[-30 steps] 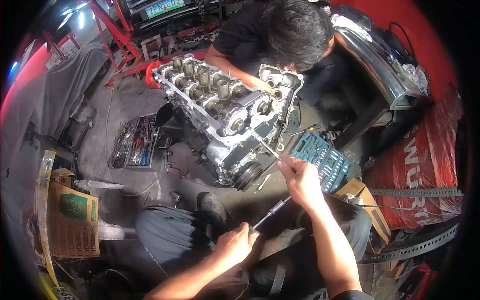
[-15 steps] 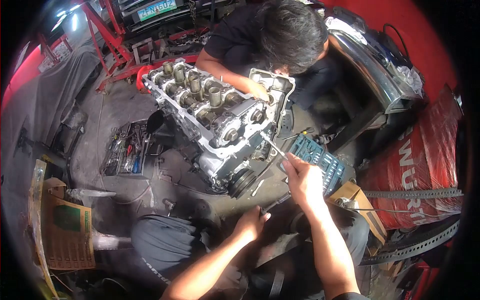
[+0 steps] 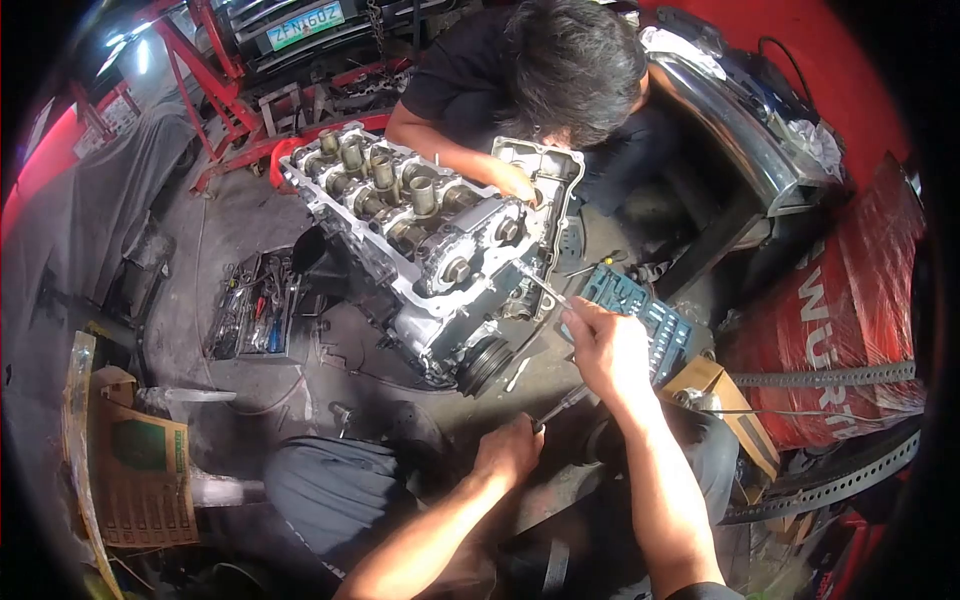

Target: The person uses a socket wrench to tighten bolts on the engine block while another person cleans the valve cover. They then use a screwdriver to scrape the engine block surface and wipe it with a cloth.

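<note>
My right hand (image 3: 610, 350) is closed around the near end of a long metal tool (image 3: 543, 287), whose far end meets the front edge of the engine (image 3: 425, 250). Lower down, my left hand (image 3: 510, 450) grips the dark handle of a screwdriver-like tool (image 3: 567, 403), its metal shaft pointing up and right. A black pulley (image 3: 485, 366) sits low on the engine's front. Beyond the engine a co-worker (image 3: 575, 70) leans over a valve cover (image 3: 562, 165), one hand in it.
A teal socket case (image 3: 650, 325) lies right of the engine. At left are a tray of tools (image 3: 262, 310) and a cardboard box (image 3: 140, 465). A wrapped red drum (image 3: 830, 330) and a metal bench (image 3: 745, 135) stand at right.
The view has shifted slightly. My left hand has turned a little, and its tool points up and right. My right hand keeps its grip on the long tool.
</note>
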Motion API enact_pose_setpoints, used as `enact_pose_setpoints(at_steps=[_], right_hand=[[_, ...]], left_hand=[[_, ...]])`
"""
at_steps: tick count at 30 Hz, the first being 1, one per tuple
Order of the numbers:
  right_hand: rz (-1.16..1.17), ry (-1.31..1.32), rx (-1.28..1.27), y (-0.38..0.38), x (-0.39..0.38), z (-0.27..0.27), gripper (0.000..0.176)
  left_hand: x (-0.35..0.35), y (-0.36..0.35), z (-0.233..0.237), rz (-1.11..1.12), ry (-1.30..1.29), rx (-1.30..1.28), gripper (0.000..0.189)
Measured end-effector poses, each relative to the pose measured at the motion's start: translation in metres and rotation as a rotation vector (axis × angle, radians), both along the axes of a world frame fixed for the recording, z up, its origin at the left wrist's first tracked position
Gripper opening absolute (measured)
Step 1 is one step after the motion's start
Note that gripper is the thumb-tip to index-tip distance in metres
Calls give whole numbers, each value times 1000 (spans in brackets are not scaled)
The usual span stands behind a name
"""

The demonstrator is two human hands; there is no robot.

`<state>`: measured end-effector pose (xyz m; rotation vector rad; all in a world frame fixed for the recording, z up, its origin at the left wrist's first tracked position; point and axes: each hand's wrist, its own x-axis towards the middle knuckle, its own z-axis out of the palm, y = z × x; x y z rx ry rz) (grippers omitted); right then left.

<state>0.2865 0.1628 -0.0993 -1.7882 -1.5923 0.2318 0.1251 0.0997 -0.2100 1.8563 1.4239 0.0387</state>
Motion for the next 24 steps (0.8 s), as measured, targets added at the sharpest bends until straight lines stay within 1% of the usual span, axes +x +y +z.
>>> enact_pose_setpoints(at_steps=[3,6,9,12,14,15,18,19,20,21,22,23,24], right_hand=[[14,25,-30,-1,1,7,29],[10,42,-47,-1,0,8,29],[13,35,-60,-1,0,9,30],[32,3,3,-2,2,1,29],[25,-36,-15,-6,-3,0,29],[19,-57,-20,-9,-3,1,28],[-15,90,-135,-29,12,5,29],[-31,214,-219,-38,23,10,30],[-51,248,-184,-45,40,-4,31],[-109,330,-259,-50,50,0,30],[-166,414,-333,-56,58,3,30],[-152,384,-256,-60,68,-2,29],[-206,587,-314,-62,70,5,26]], left_hand=[[1,-5,8,22,29,1,31],[-3,-10,12,16,43,33,34],[-1,-9,17,41,43,-5,32],[7,5,-3,51,-38,-137,32],[10,11,-44,55,-227,-80,32],[11,13,-48,53,-323,-49,33],[20,13,-55,-45,-407,-27,34],[24,7,-52,-37,-328,-73,32],[27,0,-65,-71,-369,-96,31],[29,-8,-87,-103,-406,-118,31],[31,-10,-89,-134,-441,-140,31],[32,-16,-90,-125,-450,-188,30],[35,-17,-86,-112,-500,-193,30]])
